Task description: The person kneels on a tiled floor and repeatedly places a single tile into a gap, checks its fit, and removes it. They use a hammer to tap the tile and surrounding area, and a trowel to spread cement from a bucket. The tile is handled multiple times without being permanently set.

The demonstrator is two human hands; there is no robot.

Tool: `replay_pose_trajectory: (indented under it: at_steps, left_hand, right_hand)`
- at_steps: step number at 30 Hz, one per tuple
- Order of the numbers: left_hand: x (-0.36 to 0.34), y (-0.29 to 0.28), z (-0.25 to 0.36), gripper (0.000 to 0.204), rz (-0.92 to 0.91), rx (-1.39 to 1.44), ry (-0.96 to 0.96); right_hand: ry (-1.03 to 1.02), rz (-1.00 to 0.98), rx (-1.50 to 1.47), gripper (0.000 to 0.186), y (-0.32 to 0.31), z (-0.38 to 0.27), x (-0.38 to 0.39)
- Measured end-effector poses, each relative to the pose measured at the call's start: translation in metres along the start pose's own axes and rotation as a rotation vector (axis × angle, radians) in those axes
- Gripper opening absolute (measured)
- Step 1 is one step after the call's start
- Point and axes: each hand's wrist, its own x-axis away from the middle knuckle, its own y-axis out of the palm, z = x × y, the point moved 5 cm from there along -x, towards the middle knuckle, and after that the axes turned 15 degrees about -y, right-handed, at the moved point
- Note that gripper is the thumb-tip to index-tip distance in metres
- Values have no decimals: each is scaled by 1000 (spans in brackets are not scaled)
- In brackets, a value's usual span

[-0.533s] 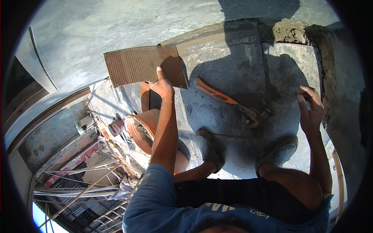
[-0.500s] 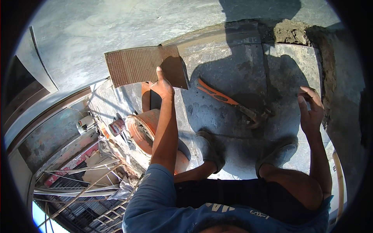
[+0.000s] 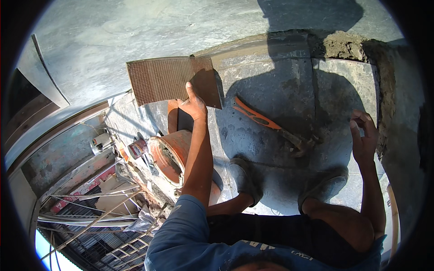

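Note:
My left hand [image 3: 193, 106] grips a tile [image 3: 165, 80] at its lower edge, thumb lying over the face turned toward me. That face is brown with a fine raised grid, and shadow covers its right end. My right hand [image 3: 364, 135] hangs at the right above the grey tiled floor, fingers loosely bent and apart from the thumb, with nothing visible in it. Between the hands a hammer [image 3: 266, 124] lies on the floor, its orange-and-black handle pointing to the upper left and its head in shadow.
An orange bucket [image 3: 169, 156] with grey residue stands beside my left forearm, next to a small can [image 3: 137, 148]. Rough mortar [image 3: 346, 45] lines the floor's far edge below a grey wall [image 3: 135, 27]. Poles and metal sheets [image 3: 90, 226] lie lower left.
The whole view has shifted, so the scene sits slightly lower. My left hand keeps its hold on the tile. The fingers of my right hand have curled a little more.

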Motion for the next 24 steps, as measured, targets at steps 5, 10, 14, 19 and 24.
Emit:
replay_pose_trajectory:
  at_steps: [5, 10, 14, 19, 24]
  left_hand:
    - [5, 2, -3, 46, 18, -44, -103]
    - [7, 3, 8, 44, 11, -104, -84]
    - [2, -5, 9, 39, 11, -162, -79]
    - [10, -3, 11, 34, -37, -156, -121]
    - [52, 24, 32, 33, -104, -12, -15]
  right_hand:
    - [-6, -154, 70, 33, 12, 0, -3]
    - [-10, -293, 73, 36, 32, -4, 4]
    - [0, -297, 65, 36, 38, -5, 6]
    - [4, -264, 51, 35, 38, -6, 2]
    - [-15, -226, 42, 34, 35, -10, 2]
